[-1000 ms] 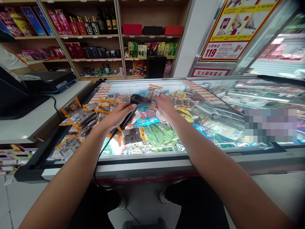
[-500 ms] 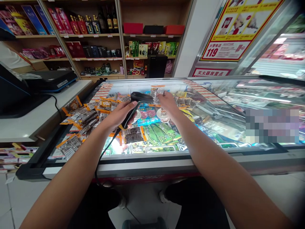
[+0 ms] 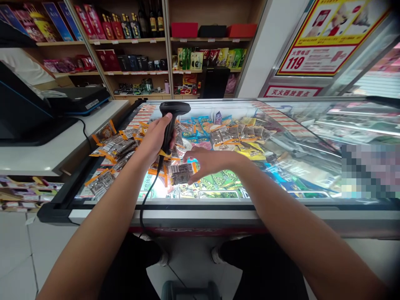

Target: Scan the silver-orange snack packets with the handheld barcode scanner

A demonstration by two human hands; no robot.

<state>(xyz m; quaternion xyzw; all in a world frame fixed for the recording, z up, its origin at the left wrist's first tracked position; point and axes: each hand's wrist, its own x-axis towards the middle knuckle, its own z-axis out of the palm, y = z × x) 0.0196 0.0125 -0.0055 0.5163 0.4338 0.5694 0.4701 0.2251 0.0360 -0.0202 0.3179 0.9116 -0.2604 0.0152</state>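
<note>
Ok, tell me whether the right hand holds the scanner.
No, the left hand grips the scanner, with the right hand apart from it.

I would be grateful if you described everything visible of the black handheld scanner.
The scanner looks like matte black plastic, with a long rounded head set across a slimmer handle and yellow trim at the handle's base. A black cord leaves that base and hangs down across the freezer's front rim. The left hand grips the handle, thumb near the top. The scanner is nearly upright, its head pointing rightward in the picture.
</note>
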